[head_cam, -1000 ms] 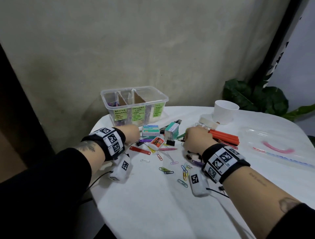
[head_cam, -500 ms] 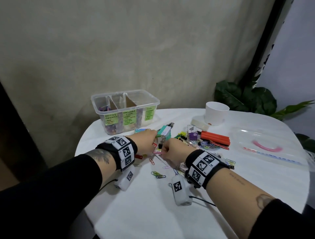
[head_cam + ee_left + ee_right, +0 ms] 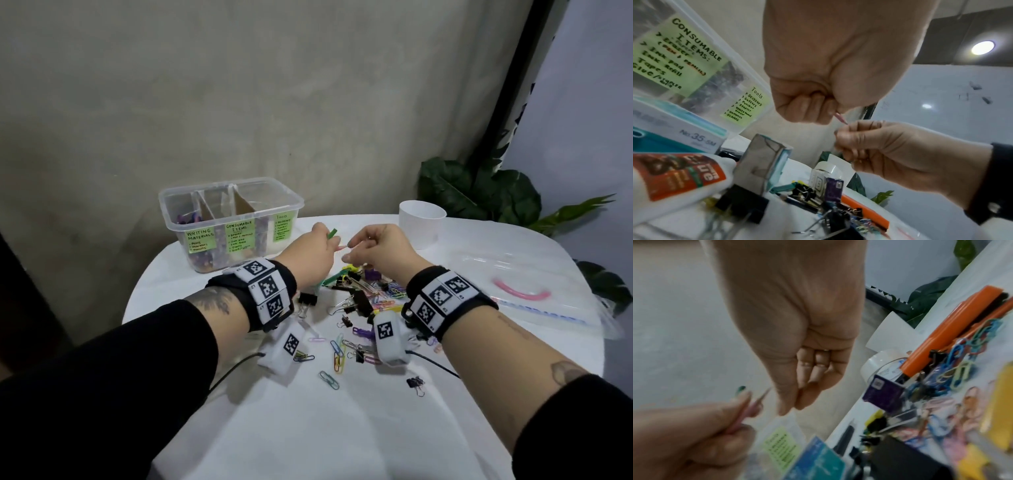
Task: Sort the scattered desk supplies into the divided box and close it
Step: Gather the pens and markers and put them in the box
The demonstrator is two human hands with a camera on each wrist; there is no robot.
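Note:
The clear divided box [image 3: 178,219] stands at the table's back left, open, with green labels on its front. My left hand [image 3: 323,240] is raised just in front of it and grips a green pencil [image 3: 332,233] and a pink pencil [image 3: 840,118] in its fist [image 3: 818,110]. My right hand [image 3: 352,250] hovers beside it, fingers curled, thumb and forefinger [image 3: 789,407] pinched together close to the pink pencil's tip [image 3: 764,394]. I see nothing held in the right hand. Paper clips [image 3: 337,346] and binder clips [image 3: 307,299] lie scattered under both wrists.
A glue bottle [image 3: 674,178] and staple boxes [image 3: 684,133] lie in front of the box. Orange cutters [image 3: 941,331] sit right of the pile. A white cup [image 3: 423,222] stands at the back, the clear lid [image 3: 513,270] at the right, a plant [image 3: 479,192] behind.
Both hands came together over the pink pencil on the table, then rose toward the box. The left hand now holds the pencils in the air.

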